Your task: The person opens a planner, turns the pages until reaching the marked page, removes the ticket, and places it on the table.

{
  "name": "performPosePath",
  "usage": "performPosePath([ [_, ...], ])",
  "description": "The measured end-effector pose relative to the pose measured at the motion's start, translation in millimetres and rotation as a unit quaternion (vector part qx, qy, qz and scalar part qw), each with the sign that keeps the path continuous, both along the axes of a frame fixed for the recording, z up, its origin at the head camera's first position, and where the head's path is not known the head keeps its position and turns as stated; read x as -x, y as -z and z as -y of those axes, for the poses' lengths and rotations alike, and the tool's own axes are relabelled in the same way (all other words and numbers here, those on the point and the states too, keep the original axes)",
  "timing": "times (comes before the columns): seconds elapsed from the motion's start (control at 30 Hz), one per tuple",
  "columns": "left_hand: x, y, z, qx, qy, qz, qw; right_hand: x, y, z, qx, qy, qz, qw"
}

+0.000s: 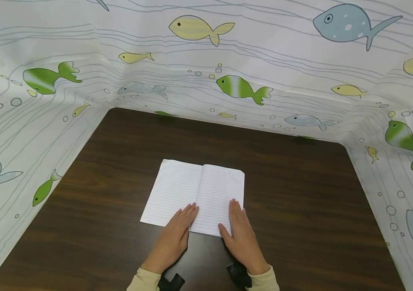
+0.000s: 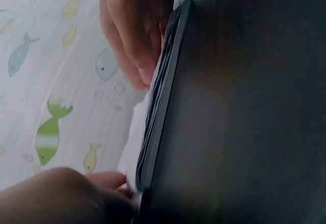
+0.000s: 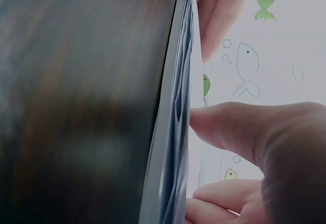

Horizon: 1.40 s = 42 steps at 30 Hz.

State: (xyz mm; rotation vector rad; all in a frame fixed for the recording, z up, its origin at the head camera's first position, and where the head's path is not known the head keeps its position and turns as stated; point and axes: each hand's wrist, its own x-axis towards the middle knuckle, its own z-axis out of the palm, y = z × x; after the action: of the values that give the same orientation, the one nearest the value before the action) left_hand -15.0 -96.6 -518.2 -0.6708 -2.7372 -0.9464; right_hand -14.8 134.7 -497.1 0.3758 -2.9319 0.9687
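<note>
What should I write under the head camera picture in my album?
Left hand and right hand rest on an open lined notebook on a dark table, with a fish-patterned backdrop behind.

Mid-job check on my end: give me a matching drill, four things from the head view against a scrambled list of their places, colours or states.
1. Notebook
2. Left hand
3. Right hand
4. Table

A. At the outer edge of the right page
B. Dark brown
C. At the centre fold
D. Open, with lined pages facing up

Pairs: 1-D, 2-C, 3-A, 4-B
</note>
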Motion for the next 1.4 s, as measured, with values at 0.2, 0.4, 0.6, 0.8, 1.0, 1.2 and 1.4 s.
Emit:
performPosePath([
  [0.2, -0.5, -0.2, -2.0, 0.011, 0.005, -0.009, 0.9999, -1.6, -0.9, -3.0, 0.02, 0.019, 0.002, 1.0],
  [0.4, -0.2, -1.1, -1.1, 0.013, 0.007, -0.012, 0.9998, -3.6, -2.9, -2.7, 0.035, 0.027, 0.001, 0.999],
  [0.6, 0.3, -1.1, -0.9, 0.009, 0.009, -0.011, 0.9999, -4.4, -2.4, -1.7, 0.03, 0.03, 0.002, 0.999],
  [0.8, 0.3, -0.8, -0.6, 0.003, 0.007, -0.017, 0.9998, -4.6, -2.0, -0.7, 0.022, 0.028, 0.005, 0.999],
  [1.0, 0.7, -1.7, -0.8, -0.003, 0.002, -0.016, 0.9999, -1.6, -1.7, 1.3, 0.001, 0.025, 0.013, 1.0],
  [1.2, 1.1, -2.1, -0.3, -0.022, 0.003, -0.004, 0.9998, -0.5, 0.2, 1.6, 0.0, 0.018, 0.009, 1.0],
  [1.4, 1.0, -5.9, 1.0, -0.038, 0.001, 0.083, 0.9958, -0.3, 0.6, 2.7, -0.001, 0.016, 0.011, 1.0],
])
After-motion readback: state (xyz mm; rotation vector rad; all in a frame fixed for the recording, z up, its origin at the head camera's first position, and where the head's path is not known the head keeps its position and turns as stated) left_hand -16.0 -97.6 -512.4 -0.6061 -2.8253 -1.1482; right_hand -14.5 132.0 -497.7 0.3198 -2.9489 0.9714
